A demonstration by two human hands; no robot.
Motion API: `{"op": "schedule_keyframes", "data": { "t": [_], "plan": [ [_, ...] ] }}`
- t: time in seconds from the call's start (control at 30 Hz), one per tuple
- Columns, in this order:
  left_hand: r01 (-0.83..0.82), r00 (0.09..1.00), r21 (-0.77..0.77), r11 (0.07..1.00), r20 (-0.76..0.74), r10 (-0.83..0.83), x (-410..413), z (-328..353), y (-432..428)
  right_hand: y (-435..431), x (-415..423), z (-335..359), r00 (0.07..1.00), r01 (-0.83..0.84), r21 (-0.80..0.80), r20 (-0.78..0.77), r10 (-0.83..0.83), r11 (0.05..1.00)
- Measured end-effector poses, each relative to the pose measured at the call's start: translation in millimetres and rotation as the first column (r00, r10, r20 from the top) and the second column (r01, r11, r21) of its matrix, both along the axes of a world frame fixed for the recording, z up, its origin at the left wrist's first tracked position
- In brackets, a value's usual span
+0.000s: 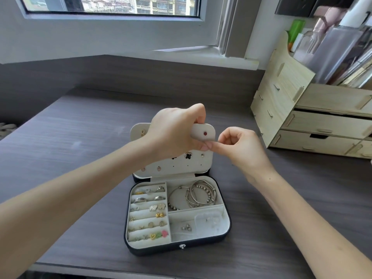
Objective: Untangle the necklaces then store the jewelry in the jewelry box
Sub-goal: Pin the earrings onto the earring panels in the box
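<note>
Dark desk (80,127) carries the open jewelry box (177,250), near its front edge. Ring rolls (148,213) fill the box's left side. Left hand (173,133) grips the top edge of the lid's earring panel (203,133), fingers curled over it. Bangles (201,195) lie in the rear right compartment. Right hand (241,150), fingers curled, pinches at the panel's lower corner; contents of the pinch cannot be told. Wooden drawer organiser (326,125) stands far right.

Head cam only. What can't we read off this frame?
Head view: whatever the right hand pinches, if anything, is hidden by its fingertips.
The earring panel's middle is covered by the left hand gripping the flap.
The clear bag's contents in the jewelry box: too small.
Top right, shelf items: blurred, cut by the edge.
</note>
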State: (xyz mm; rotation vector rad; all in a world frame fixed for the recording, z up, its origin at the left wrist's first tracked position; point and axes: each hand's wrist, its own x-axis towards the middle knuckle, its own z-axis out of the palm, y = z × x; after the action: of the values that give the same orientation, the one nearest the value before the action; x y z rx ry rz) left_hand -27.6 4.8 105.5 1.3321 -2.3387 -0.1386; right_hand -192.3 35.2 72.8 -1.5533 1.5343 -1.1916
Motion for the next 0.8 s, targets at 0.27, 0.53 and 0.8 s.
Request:
{"op": "schedule_keyframes", "data": {
  "t": [0.27,0.53,0.8],
  "plan": [
    [-0.029,0.999,0.03,0.999,-0.028,0.03,2.1,-1.9,-3.2,16.4,-1.2,-1.7,0.985,-0.079,0.035,0.155,0.073,0.996],
    [-0.033,0.992,0.153,0.988,-0.112,0.05,8.0,0.1,-7.6,35.7,-1.5,-35.3,0.669,-0.322,-0.175,-0.738,0.093,0.93],
    [-0.03,0.996,0.174,0.984,-0.079,0.045,7.5,2.6,-10.1,27.8,7.5,-32.9,0.524,-0.527,-0.206,-0.843,0.124,0.825]
  ]
}}
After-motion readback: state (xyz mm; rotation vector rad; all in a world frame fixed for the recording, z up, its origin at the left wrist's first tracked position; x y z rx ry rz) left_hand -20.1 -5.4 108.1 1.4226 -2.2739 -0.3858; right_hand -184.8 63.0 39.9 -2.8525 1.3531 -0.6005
